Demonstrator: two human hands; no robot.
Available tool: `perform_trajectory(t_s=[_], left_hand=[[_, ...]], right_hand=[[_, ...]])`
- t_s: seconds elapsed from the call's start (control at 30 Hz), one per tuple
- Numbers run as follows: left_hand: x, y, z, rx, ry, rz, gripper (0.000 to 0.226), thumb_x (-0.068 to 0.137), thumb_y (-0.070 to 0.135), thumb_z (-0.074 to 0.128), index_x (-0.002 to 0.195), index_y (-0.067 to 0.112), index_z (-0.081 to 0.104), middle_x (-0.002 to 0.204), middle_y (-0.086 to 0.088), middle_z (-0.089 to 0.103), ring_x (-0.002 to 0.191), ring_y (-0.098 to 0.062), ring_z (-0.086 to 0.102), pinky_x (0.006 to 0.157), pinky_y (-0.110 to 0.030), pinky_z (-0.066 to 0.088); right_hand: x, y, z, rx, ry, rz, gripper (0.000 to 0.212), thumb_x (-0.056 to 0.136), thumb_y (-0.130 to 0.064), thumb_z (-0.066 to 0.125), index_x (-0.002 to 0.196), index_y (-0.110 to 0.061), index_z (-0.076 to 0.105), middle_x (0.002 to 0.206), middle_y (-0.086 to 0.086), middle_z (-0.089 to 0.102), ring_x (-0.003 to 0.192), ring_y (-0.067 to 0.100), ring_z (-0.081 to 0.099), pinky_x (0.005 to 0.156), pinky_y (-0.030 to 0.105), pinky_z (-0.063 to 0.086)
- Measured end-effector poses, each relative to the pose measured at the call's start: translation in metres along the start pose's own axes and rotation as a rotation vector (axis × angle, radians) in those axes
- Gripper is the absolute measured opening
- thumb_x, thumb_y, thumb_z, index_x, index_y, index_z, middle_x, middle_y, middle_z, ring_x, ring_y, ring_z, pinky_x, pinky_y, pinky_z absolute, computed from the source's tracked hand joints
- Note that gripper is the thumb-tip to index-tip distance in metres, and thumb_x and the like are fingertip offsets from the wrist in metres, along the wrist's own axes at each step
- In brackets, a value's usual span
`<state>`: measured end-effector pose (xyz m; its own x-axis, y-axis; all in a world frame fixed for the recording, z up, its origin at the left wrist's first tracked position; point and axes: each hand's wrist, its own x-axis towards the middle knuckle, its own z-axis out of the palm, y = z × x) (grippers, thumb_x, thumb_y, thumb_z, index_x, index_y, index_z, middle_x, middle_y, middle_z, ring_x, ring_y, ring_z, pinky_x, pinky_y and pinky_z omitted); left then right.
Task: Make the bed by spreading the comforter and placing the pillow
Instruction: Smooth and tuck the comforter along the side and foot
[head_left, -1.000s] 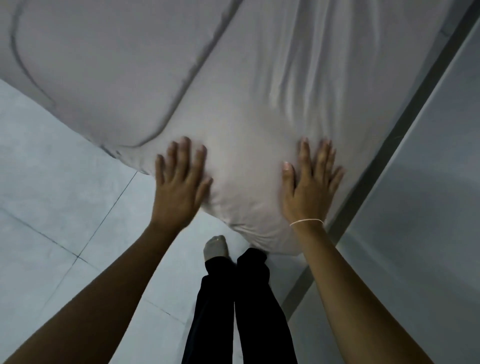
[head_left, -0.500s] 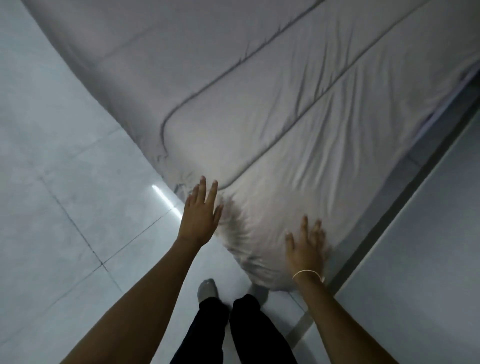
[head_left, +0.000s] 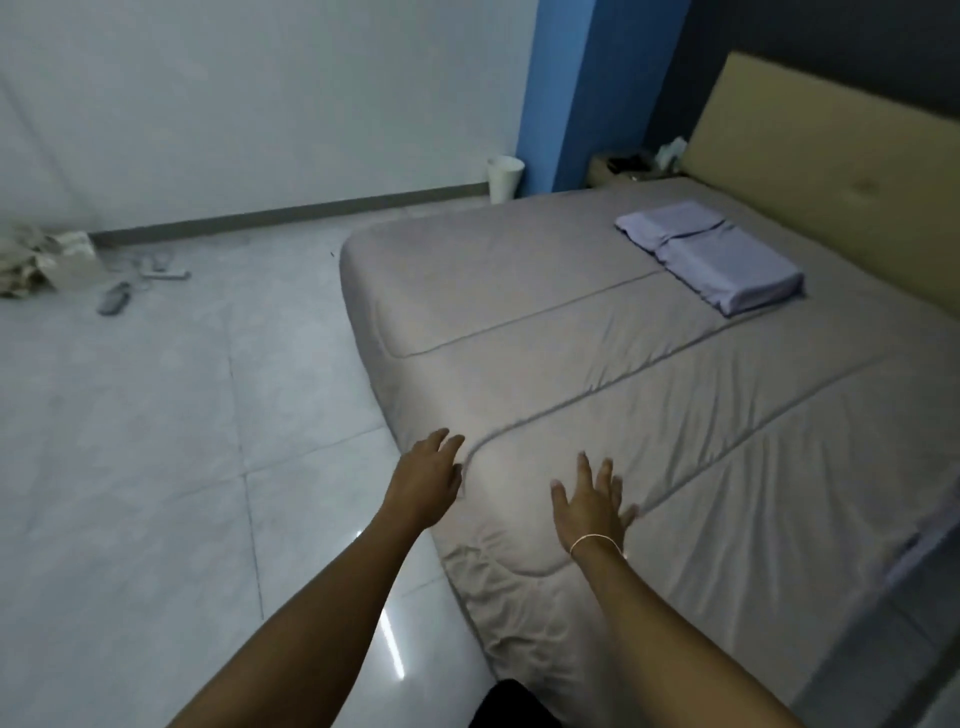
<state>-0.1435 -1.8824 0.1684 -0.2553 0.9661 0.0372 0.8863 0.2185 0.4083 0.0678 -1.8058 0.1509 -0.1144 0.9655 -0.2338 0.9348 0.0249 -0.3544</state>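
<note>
Currently, head view, counted: one bed (head_left: 519, 244), one comforter (head_left: 675, 415), one pillow (head_left: 711, 254), one headboard (head_left: 831, 176), one waste bin (head_left: 504, 178), one bedside stand (head_left: 623, 169), two hands.

Comforter: grey-beige, spread flat over the whole bed and reaching every visible edge. Three dark stitched seams run lengthwise toward the headboard, each curving round near the foot edge. Fine creases gather at the near foot corner and along the right half; the far left portion lies smooth.

Pillow: pale lavender, rectangular, lying flat on the comforter near the head edge, just short of the headboard and nearer the bed's far left corner. A fold or seam crosses its middle.

Left hand (head_left: 428, 480): fingers straight and slightly spread, palm down, at the left edge of the bed near the foot corner. Fingertips meet the comforter beside the curved seam; nothing grasped.

Right hand (head_left: 592, 506): fingers straight and fanned, palm down on the comforter just inside the foot corner; nothing grasped. A thin band (head_left: 595, 540) circles its wrist.

Surroundings: tiled floor (head_left: 156, 441) to the left of the bed, with crumpled cloth (head_left: 31, 260) and small items at the far wall. Bin stands against a blue wall section (head_left: 571, 78).
</note>
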Motion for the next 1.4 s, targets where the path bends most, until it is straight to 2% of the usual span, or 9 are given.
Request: perform_trajectory(t_s=[0.23, 0.47, 0.7, 0.83, 0.93, 1.0, 1.1, 1.27, 1.4], left_hand=[[0.076, -0.051, -0.022, 0.091, -0.042, -0.069, 0.046, 0.096, 0.023, 0.046, 0.140, 0.013, 0.039, 0.146, -0.013, 0.038, 0.120, -0.033, 0.048, 0.094, -0.043, 0.045], [0.177, -0.107, -0.036, 0.172, -0.112, -0.110, 0.050, 0.098, 0.025, 0.043, 0.145, 0.016, 0.030, 0.154, -0.010, 0.027, 0.131, -0.031, 0.040, 0.103, -0.040, 0.038], [0.279, -0.161, -0.059, 0.163, 0.005, -0.138, 0.052, 0.096, 0.025, 0.048, 0.145, 0.013, 0.032, 0.152, -0.015, 0.030, 0.136, -0.032, 0.036, 0.109, -0.042, 0.033], [0.328, -0.203, -0.070, 0.157, 0.062, -0.128, 0.053, 0.093, 0.023, 0.055, 0.142, 0.012, 0.039, 0.148, -0.020, 0.037, 0.131, -0.036, 0.041, 0.106, -0.046, 0.036], [0.365, -0.244, -0.079, 0.175, 0.083, -0.140, 0.052, 0.092, 0.023, 0.054, 0.141, 0.011, 0.040, 0.147, -0.020, 0.037, 0.131, -0.037, 0.041, 0.105, -0.046, 0.036], [0.396, -0.276, -0.084, 0.182, 0.094, -0.133, 0.051, 0.093, 0.025, 0.053, 0.141, 0.012, 0.039, 0.149, -0.019, 0.034, 0.133, -0.036, 0.039, 0.107, -0.046, 0.035], [0.445, -0.321, -0.094, 0.157, 0.134, -0.094, 0.045, 0.088, 0.024, 0.061, 0.130, 0.012, 0.052, 0.144, -0.023, 0.040, 0.127, -0.039, 0.045, 0.102, -0.048, 0.041], [0.526, -0.389, -0.120, 0.084, 0.157, -0.049, 0.033, 0.083, 0.022, 0.068, 0.115, 0.013, 0.064, 0.137, -0.023, 0.049, 0.120, -0.038, 0.053, 0.094, -0.049, 0.048], [0.591, -0.443, -0.130, 0.075, 0.125, -0.005, 0.030, 0.084, 0.022, 0.068, 0.112, 0.013, 0.065, 0.137, -0.021, 0.050, 0.118, -0.037, 0.054, 0.093, -0.049, 0.049]], right_hand=[[0.080, -0.052, 0.015, -0.037, -0.064, -0.025, 0.064, 0.096, -0.050, 0.034, 0.151, -0.030, 0.008, 0.161, 0.007, -0.003, 0.147, 0.031, 0.002, 0.114, 0.061, 0.010], [0.180, -0.121, 0.044, -0.044, -0.176, -0.062, 0.066, 0.096, -0.048, 0.037, 0.151, -0.031, 0.004, 0.161, 0.010, -0.001, 0.147, 0.031, 0.004, 0.115, 0.059, 0.013], [0.279, -0.206, 0.053, -0.064, -0.206, -0.156, 0.065, 0.097, -0.049, 0.035, 0.152, -0.030, 0.005, 0.161, 0.009, -0.002, 0.147, 0.030, 0.002, 0.115, 0.057, 0.011], [0.332, -0.255, 0.062, -0.090, -0.214, -0.221, 0.065, 0.097, -0.048, 0.036, 0.152, -0.028, 0.007, 0.161, 0.011, -0.002, 0.147, 0.032, 0.002, 0.115, 0.058, 0.010], [0.375, -0.298, 0.072, -0.105, -0.223, -0.239, 0.062, 0.097, -0.047, 0.037, 0.151, -0.027, 0.014, 0.161, 0.010, 0.000, 0.147, 0.032, 0.002, 0.115, 0.058, 0.010], [0.410, -0.330, 0.084, -0.104, -0.203, -0.243, 0.054, 0.097, -0.047, 0.039, 0.146, -0.027, 0.029, 0.161, 0.010, 0.001, 0.147, 0.031, 0.003, 0.115, 0.058, 0.012], [0.459, -0.375, 0.097, -0.110, -0.171, -0.252, 0.039, 0.096, -0.042, 0.045, 0.132, -0.028, 0.048, 0.160, 0.010, 0.003, 0.147, 0.029, 0.005, 0.116, 0.054, 0.015], [0.516, -0.456, 0.104, 0.011, -0.068, -0.236, 0.036, 0.094, -0.035, 0.052, 0.129, -0.027, 0.051, 0.159, 0.011, 0.011, 0.146, 0.029, 0.015, 0.116, 0.052, 0.016], [0.551, -0.510, 0.112, 0.141, -0.033, -0.172, 0.043, 0.091, -0.031, 0.057, 0.133, -0.025, 0.049, 0.159, 0.010, 0.016, 0.133, 0.036, 0.039, 0.110, 0.050, 0.034]])
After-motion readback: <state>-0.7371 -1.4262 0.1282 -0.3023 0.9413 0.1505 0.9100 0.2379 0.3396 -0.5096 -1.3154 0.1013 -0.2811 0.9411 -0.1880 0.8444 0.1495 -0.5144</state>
